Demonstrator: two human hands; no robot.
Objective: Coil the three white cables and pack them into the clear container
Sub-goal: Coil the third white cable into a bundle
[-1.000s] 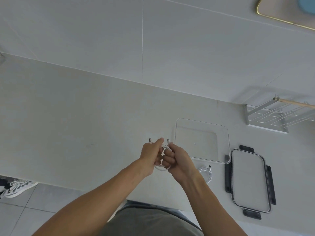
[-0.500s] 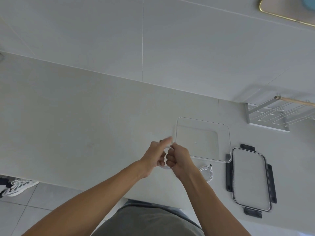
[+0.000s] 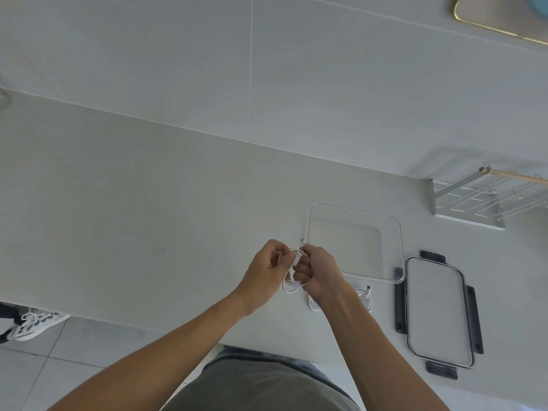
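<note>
— Both hands share the grip on one coil; the left hand (image 3: 268, 269) curls its fingers round the near side of the coiled cable (image 3: 292, 284), and the right hand (image 3: 318, 272) pinches the other side, with a plug end (image 3: 298, 256) showing between the thumbs.

— And where does that coil sit?

— Held just above the desk (image 3: 148, 218), between the two hands; its loop hangs toward the person; a second plug tip (image 3: 303, 241) pokes out past the right knuckles.

— Further right?

— A second cable (image 3: 366, 298) lies loosely looped on the desk beside the right wrist, partly hidden by the forearm; I cannot see a third; the clear container (image 3: 398, 232) stands open just beyond and to the right of the hands, nothing in it; its lid (image 3: 439, 312) lies beside it, further right again.

— So the move ahead?

— I judge it a short carry forward and rightward; the right hand is the nearer; the container's long side faces the hands, so the coil should drop in flat; the risk is the loops springing apart on release.
</note>
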